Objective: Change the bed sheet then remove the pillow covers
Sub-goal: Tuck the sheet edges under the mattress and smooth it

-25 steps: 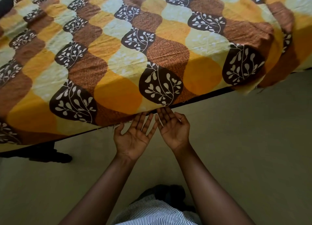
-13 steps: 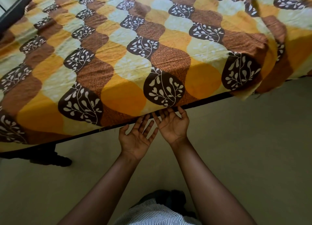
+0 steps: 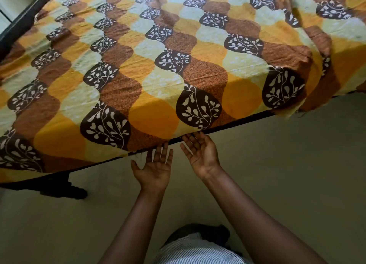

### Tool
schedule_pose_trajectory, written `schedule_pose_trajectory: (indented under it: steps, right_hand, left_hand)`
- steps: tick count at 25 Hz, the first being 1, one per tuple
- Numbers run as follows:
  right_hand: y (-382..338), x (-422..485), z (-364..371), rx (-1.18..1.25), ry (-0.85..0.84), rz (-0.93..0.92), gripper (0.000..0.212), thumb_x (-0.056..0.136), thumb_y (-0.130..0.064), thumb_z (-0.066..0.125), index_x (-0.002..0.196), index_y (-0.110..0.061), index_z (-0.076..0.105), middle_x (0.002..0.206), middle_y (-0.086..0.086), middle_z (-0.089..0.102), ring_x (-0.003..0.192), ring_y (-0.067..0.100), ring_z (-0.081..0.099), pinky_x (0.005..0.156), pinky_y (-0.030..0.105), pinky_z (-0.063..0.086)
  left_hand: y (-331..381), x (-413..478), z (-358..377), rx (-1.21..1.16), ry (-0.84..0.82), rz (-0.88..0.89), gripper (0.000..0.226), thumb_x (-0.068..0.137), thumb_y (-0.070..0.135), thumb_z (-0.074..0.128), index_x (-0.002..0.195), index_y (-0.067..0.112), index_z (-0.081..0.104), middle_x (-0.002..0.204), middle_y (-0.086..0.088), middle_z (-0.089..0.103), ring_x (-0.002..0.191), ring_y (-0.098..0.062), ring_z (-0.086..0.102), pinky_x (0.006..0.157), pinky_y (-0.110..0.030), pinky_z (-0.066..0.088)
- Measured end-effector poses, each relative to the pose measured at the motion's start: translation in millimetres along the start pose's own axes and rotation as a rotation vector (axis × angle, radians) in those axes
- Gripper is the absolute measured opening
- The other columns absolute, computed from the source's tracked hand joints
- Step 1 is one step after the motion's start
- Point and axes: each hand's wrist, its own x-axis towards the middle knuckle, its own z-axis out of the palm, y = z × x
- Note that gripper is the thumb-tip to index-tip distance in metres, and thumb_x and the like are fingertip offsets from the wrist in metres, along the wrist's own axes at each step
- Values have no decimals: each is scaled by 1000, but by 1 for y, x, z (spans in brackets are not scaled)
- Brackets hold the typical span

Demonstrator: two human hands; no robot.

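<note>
The patterned bed sheet [image 3: 150,52] lay spread over the bed, its hem along the near edge. The left hand [image 3: 153,169] and right hand [image 3: 201,155] were side by side, palms up, fingers straight, gripping nothing, fingertips at that hem above the floor [image 3: 297,174].

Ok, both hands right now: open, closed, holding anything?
Left hand: open, palm up, fingertips at the bed sheet edge, holding nothing.
Right hand: open, palm up, fingertips at the same edge.

Dim warm light (wide-angle bowing), soft edges
</note>
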Motion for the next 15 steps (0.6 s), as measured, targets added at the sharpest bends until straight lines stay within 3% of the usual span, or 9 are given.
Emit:
schedule_pose_trajectory:
  steps: [4, 9, 13, 15]
  right_hand:
    - [-9, 2, 1, -12, -7, -13, 43, 94, -33, 45, 126, -5, 54, 125, 15, 59, 115, 24, 58, 93, 34, 47]
    - [-11, 0, 4, -42, -17, -21, 45, 93, -36, 45, 124, -5, 55, 123, 14, 60, 114, 23, 59, 90, 31, 49]
    - [-5, -6, 4, -60, -33, -29, 38, 95, -33, 43, 122, -9, 56, 117, 10, 63, 111, 21, 60, 92, 32, 48]
    - [4, -8, 5, -90, -33, -25, 35, 96, -31, 42, 122, -10, 56, 115, 9, 63, 109, 20, 60, 91, 32, 47]
  left_hand:
    - [1, -2, 4, -39, -46, -22, 79, 86, 71, 21, 123, 8, 50, 127, -15, 54, 118, -33, 51, 99, -51, 36]
    - [-9, 14, 34, -4, -121, 12, 76, 85, 71, 27, 134, 14, 41, 134, -16, 48, 125, -35, 45, 98, -49, 38]
    - [-2, 6, 11, 156, 222, 67, 54, 94, 52, 36, 133, 16, 44, 136, -12, 47, 116, -32, 52, 91, -47, 44]
    - [18, 1, -7, 77, 256, 143, 57, 94, 53, 35, 139, 17, 37, 142, -13, 40, 123, -34, 46, 98, -48, 38]
